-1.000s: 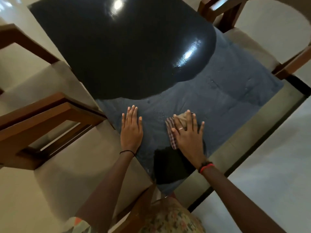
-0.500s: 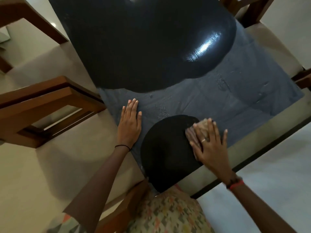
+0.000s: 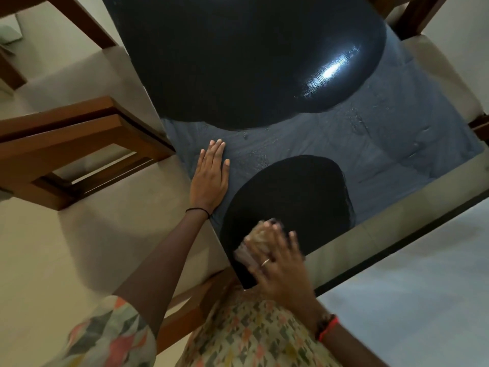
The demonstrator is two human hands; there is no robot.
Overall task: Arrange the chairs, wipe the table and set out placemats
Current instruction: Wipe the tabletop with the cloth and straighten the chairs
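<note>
A dark glossy glass table (image 3: 370,154) fills the middle of the view, streaked with damp wipe marks. My left hand (image 3: 210,178) lies flat on it near the left edge, fingers straight. My right hand (image 3: 275,260), blurred by motion, presses a checked cloth (image 3: 254,245) onto the table's near corner. The cloth shows only at my fingertips and beside my palm. A wooden chair (image 3: 79,144) with a beige seat stands at the table's left side.
Another wooden chair (image 3: 420,14) stands at the far right corner, its beige seat under the glass. A wooden chair edge (image 3: 195,300) lies just below the near corner against my body. A dark-edged pale surface (image 3: 410,274) runs along the right.
My right hand has slid the cloth from the table's right part back toward the near corner. My left hand has stayed flat in place.
</note>
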